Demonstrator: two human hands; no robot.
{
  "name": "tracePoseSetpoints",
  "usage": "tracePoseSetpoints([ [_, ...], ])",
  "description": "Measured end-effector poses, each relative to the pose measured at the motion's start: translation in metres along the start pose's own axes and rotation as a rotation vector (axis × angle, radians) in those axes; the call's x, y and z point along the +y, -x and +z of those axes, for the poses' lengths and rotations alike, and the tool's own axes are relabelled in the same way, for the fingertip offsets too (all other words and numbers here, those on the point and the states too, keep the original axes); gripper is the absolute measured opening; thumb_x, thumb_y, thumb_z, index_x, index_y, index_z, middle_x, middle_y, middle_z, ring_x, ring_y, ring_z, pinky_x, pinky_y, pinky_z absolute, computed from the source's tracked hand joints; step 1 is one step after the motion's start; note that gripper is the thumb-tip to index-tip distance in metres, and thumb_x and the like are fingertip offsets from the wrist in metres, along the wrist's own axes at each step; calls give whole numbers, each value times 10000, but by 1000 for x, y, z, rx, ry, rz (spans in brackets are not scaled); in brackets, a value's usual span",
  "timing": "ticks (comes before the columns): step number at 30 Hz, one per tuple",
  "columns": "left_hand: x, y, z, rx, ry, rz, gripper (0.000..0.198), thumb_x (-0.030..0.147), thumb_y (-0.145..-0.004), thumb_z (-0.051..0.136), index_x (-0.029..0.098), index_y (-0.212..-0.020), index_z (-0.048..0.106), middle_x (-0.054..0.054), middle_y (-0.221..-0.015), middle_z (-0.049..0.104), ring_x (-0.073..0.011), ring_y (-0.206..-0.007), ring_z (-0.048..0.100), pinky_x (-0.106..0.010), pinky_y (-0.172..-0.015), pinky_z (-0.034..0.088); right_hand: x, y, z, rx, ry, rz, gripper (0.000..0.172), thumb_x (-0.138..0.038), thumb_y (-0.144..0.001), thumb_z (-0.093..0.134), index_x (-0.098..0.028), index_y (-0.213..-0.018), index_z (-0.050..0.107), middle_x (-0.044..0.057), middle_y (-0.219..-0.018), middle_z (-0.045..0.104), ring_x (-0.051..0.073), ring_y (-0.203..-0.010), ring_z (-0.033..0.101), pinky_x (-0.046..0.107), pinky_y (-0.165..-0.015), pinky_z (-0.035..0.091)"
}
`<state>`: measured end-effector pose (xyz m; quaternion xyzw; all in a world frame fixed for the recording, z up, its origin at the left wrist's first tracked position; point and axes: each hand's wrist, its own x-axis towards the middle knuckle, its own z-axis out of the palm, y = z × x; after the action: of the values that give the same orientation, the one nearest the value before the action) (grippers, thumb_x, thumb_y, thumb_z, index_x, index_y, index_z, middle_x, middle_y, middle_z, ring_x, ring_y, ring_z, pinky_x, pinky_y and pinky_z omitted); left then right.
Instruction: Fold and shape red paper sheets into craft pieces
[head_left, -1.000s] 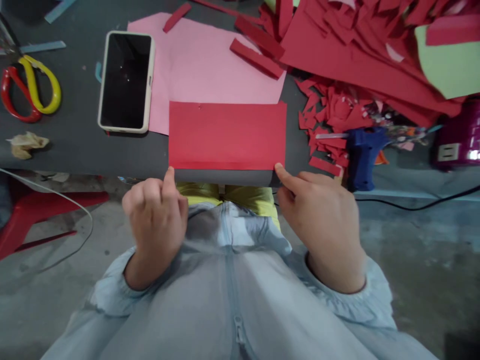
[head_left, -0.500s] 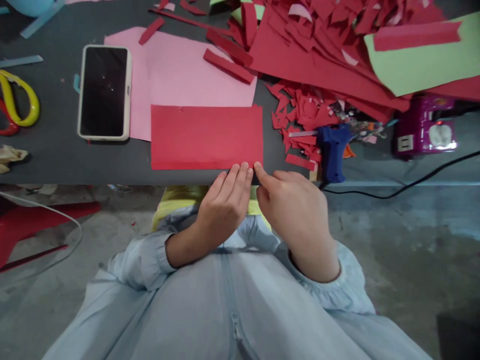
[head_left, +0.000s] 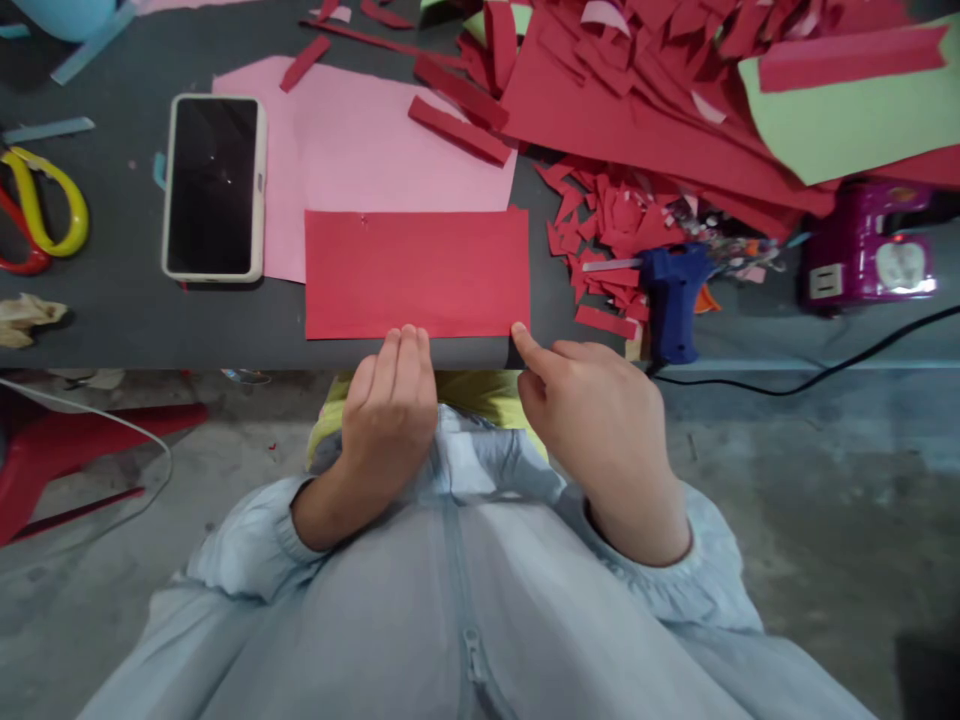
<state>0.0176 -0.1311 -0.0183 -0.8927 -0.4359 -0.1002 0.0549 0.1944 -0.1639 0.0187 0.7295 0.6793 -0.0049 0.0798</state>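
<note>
A red rectangle of paper lies near the front edge of the dark table, its upper part over a larger pink sheet. My left hand lies flat, fingers stretched out, with the fingertips on the paper's near edge left of its right corner. At that near right corner, my right hand presses down with an outstretched index finger; its other fingers are curled under and partly hidden. Neither hand grips anything.
Left of the paper are a phone and yellow-and-red scissors. To the right are red paper scraps, a blue glue gun, a purple device and a black cable. Red strips and a green sheet lie behind.
My left hand has slid leftward along the paper's near edge, away from my right hand. The right index finger stays on the corner. The view has shifted slightly.
</note>
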Motion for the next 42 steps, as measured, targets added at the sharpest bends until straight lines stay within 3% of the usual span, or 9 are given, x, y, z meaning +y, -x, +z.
tracePoseSetpoints([
  [9, -31, 15, -5, -42, 52, -181, 460, 92, -936, 356, 28, -1331, 584, -239, -1282, 663, -296, -1206, 633, -410, -934, 481, -1, 0, 0, -22, -1, 13, 453, -150, -893, 477, -175, -1295, 684, 42, -667, 609, 169, -663, 514, 287, -543, 216],
  [18, -49, 23, -8, 95, -63, -123, 420, 100, -892, 420, 49, -1253, 627, -207, -1168, 713, -285, -1066, 680, -401, -863, 511, 3, -1, -2, -26, -39, 28, 452, -156, -889, 479, -204, -1282, 697, 46, -665, 620, 172, -651, 514, 292, -548, 225],
  [29, -52, 22, -10, 91, -43, -120, 411, 99, -889, 440, 81, -1249, 637, -194, -1154, 712, -286, -1079, 660, -411, -849, 467, 2, 3, -1, -62, -59, 51, 490, -153, -896, 462, -178, -1355, 634, 39, -690, 640, 176, -684, 568, 277, -547, 262],
  [34, -51, 22, -9, 109, -55, -128, 425, 96, -862, 458, 108, -1248, 635, -178, -1157, 717, -285, -1085, 655, -409, -854, 461, -18, -1, -7, -75, -5, -11, 463, -127, -923, 455, -75, -1357, 606, 95, -767, 681, 189, -753, 586, 289, -566, 304],
  [39, -51, 19, -14, 61, -101, -101, 421, 116, -862, 457, 88, -1241, 637, -200, -1145, 714, -300, -1068, 660, -420, -830, 470, -55, -16, -20, -166, -108, -188, 478, -117, -949, 459, -105, -1417, 556, 107, -836, 712, 188, -770, 590, 300, -558, 312],
  [42, -51, 19, -16, 35, -102, -99, 377, 159, -895, 496, 115, -1237, 650, -198, -1156, 708, -302, -1063, 661, -415, -822, 470, -75, -24, -26, -151, -147, -272, 490, -91, -974, 384, -111, -1440, 535, 118, -848, 707, 185, -765, 594, 304, -562, 324],
])
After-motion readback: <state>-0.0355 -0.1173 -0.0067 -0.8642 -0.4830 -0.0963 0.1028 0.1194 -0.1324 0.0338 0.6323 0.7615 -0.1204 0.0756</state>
